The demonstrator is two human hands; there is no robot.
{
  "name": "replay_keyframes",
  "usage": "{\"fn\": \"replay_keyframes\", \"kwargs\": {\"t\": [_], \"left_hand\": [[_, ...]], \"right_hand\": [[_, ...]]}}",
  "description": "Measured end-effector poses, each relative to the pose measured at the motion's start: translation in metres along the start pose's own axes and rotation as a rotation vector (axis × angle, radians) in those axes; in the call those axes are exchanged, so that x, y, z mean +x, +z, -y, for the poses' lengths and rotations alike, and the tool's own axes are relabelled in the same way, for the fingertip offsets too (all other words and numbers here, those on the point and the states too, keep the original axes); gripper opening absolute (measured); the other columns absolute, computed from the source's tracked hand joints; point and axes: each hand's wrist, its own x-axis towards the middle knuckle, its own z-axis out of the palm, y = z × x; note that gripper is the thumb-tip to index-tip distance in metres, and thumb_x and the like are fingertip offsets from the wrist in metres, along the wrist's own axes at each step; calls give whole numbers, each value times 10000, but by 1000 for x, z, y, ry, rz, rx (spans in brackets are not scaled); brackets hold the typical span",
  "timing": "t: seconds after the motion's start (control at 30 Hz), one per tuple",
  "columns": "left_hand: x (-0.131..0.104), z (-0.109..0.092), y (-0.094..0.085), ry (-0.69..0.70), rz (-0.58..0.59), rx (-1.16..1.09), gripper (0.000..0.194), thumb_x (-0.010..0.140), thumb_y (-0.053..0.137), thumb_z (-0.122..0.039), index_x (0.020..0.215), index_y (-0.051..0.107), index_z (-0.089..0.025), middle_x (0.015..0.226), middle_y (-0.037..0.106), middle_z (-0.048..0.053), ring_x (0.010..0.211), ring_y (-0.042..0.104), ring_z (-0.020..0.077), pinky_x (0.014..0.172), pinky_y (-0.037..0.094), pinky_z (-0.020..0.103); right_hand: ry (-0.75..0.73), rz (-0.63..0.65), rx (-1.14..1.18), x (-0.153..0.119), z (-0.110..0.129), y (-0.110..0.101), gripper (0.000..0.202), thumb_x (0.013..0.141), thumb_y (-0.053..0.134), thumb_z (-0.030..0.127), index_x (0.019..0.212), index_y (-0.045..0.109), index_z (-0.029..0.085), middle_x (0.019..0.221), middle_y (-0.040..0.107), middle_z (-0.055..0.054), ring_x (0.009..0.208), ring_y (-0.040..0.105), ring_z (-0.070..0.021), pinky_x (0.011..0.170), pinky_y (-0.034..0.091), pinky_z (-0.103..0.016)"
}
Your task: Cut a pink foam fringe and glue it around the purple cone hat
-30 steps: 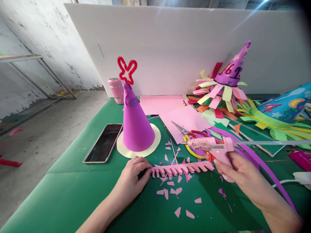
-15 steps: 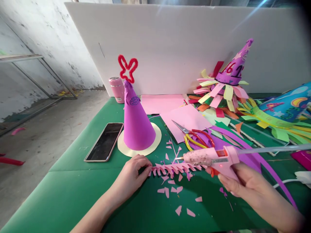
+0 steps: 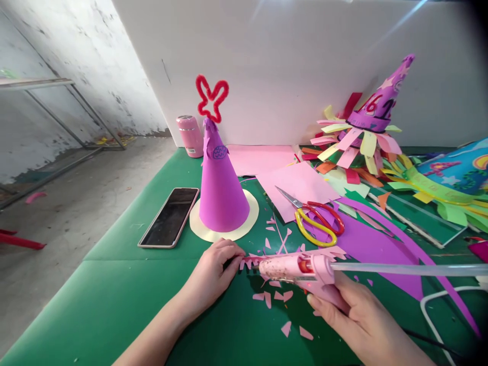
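My left hand (image 3: 215, 269) pinches the left end of a pink fringed paper strip (image 3: 328, 252) just above the green table. In my right hand (image 3: 354, 310) is a pink glue gun (image 3: 295, 268), with a clear glue stick (image 3: 407, 269) sticking out of its back. The nozzle points left at the strip, near my left fingers; whether it touches the paper I cannot tell. The gun's body hides much of the strip. Just beyond my left hand stands a purple paper cone hat (image 3: 223, 195) on a cream brim (image 3: 254, 208), topped by a red pipe-cleaner shape (image 3: 212, 97).
A phone (image 3: 170, 217) lies left of the hat, with a pink bottle (image 3: 189, 136) behind. Scissors (image 3: 316, 223) rest on pink and purple paper at right. Pink scraps (image 3: 286, 329) litter the green table (image 3: 125, 290). Decorated hats (image 3: 375, 119) stand at back right.
The glue gun has moved left and down, its nozzle now close to my left fingers. My left hand keeps its pinch on the strip. The view has shifted slightly.
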Motion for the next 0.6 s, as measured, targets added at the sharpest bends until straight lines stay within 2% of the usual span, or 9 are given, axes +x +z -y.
{"fn": "replay_keyframes", "kwargs": {"t": [0.13, 0.33, 0.47, 0.6], "left_hand": [[0, -1, 0, 1, -26, -18, 204, 846, 459, -128, 801, 658, -132, 804, 650, 67, 776, 596, 163, 716, 481, 279], [-1, -1, 0, 41, -53, -14, 194, 836, 472, -110, 803, 662, -130, 795, 660, 65, 768, 603, 158, 706, 489, 270], [-2, 2, 2, 82, -76, 16, 181, 838, 480, -113, 796, 656, -134, 790, 657, 60, 761, 594, 155, 693, 490, 265], [-9, 2, 3, 175, -83, 169, 185, 862, 461, -146, 843, 644, -138, 789, 655, 61, 762, 571, 173, 707, 484, 303]], "right_hand": [[-50, -8, -64, 2, 0, 7, 335, 879, 460, 395, 1180, 555, 284, 1116, 681, -32, 1010, 639, -212, 854, 531, -272], [-145, -17, -39, 3, 2, 11, 288, 891, 457, 345, 1151, 564, 284, 1086, 692, -14, 989, 649, -186, 837, 527, -224], [-50, -43, 48, 3, -4, 0, 301, 871, 487, 414, 1123, 586, 281, 1076, 697, -23, 914, 676, -200, 731, 571, -213], [34, -77, 116, 7, -7, -11, 368, 849, 505, 479, 1159, 567, 291, 1188, 645, -27, 1056, 620, -234, 795, 568, -258]]}}
